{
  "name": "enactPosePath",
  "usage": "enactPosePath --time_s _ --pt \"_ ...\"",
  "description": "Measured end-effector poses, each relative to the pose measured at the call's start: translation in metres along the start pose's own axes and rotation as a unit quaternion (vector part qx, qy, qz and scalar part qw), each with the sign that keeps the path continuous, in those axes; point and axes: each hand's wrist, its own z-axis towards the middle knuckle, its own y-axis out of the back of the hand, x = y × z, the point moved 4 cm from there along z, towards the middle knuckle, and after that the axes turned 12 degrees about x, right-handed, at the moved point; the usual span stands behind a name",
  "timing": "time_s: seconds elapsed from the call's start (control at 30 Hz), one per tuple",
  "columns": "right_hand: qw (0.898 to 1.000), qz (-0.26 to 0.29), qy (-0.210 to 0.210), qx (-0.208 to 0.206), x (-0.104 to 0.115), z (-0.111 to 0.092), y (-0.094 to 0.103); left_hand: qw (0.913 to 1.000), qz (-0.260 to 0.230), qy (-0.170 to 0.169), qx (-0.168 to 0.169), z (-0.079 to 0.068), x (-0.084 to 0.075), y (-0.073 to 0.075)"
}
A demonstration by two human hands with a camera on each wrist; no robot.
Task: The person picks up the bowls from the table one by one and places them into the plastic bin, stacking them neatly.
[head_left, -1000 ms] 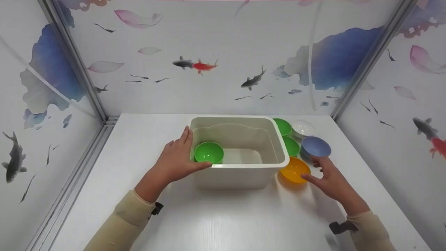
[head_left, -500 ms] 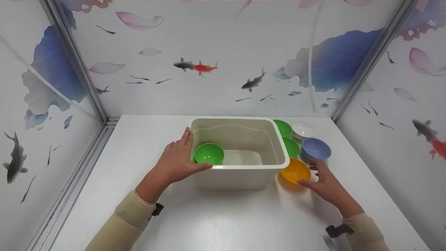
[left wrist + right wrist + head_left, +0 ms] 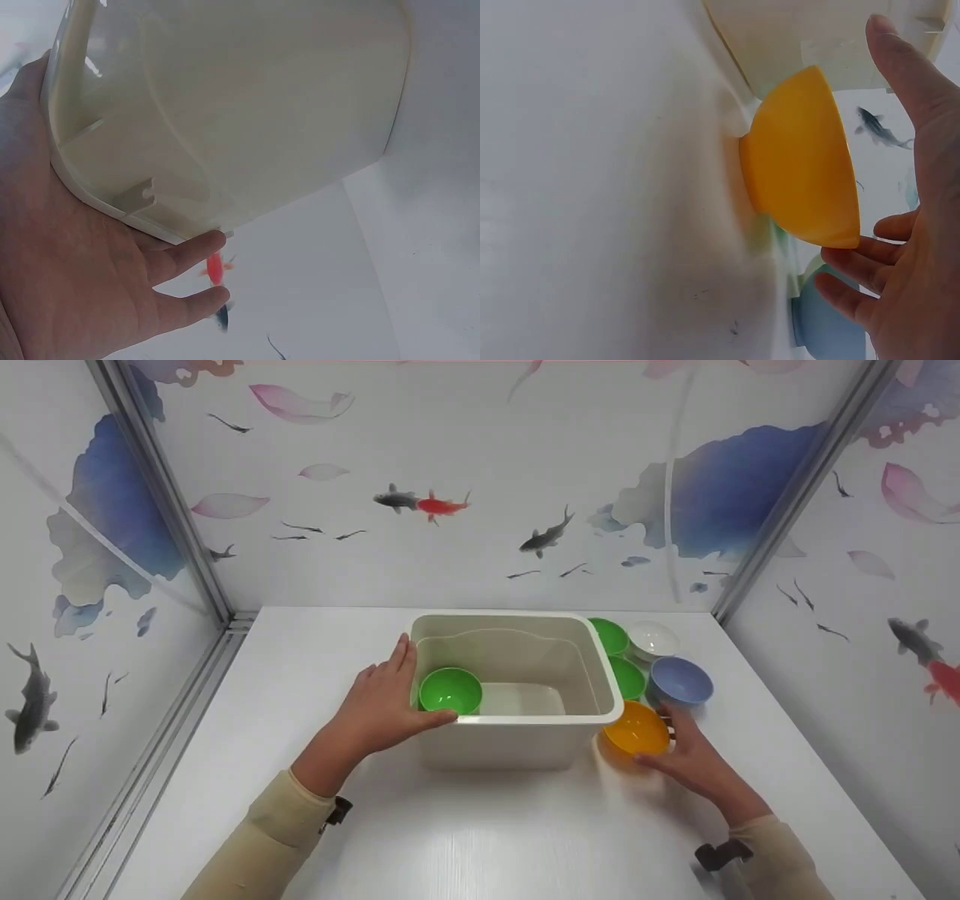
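Observation:
In the head view my left hand (image 3: 379, 701) rests at the left front corner of a cream plastic bin (image 3: 510, 746), its thumb along the front rim. The left wrist view shows two straight, spread fingers reaching past the rim of the bin (image 3: 262, 105). Inside the bin sits a green bowl (image 3: 450, 690). My right hand (image 3: 694, 757) is at an orange bowl (image 3: 636, 729) to the right of the bin. Seen from the right wrist, fingertips touch the rim of the orange bowl (image 3: 802, 161), while the thumb stands apart from it.
Behind the orange bowl stand a blue bowl (image 3: 681, 681), a clear or white bowl (image 3: 654, 639) and two green bowls, one nearer (image 3: 626, 679) and one farther (image 3: 609, 636). Printed panels (image 3: 465, 555) enclose the white table (image 3: 480, 840) at the back and sides.
My right hand has moved left and slightly toward me, from beside the blue bowl to around the orange bowl's right side. The left hand and the bin keep their place.

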Motion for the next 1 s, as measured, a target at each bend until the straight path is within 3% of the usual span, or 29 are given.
enactPosePath --time_s 0.7,1.0 --pt "1.000 0.000 0.021 0.001 -0.016 0.011 -0.010 1.0000 0.000 0.004 0.003 0.000 0.000 0.000" --pt "0.999 0.033 0.030 -0.010 -0.021 0.015 -0.013 1.0000 -0.004 0.001 0.000 -0.001 -0.001 0.001"
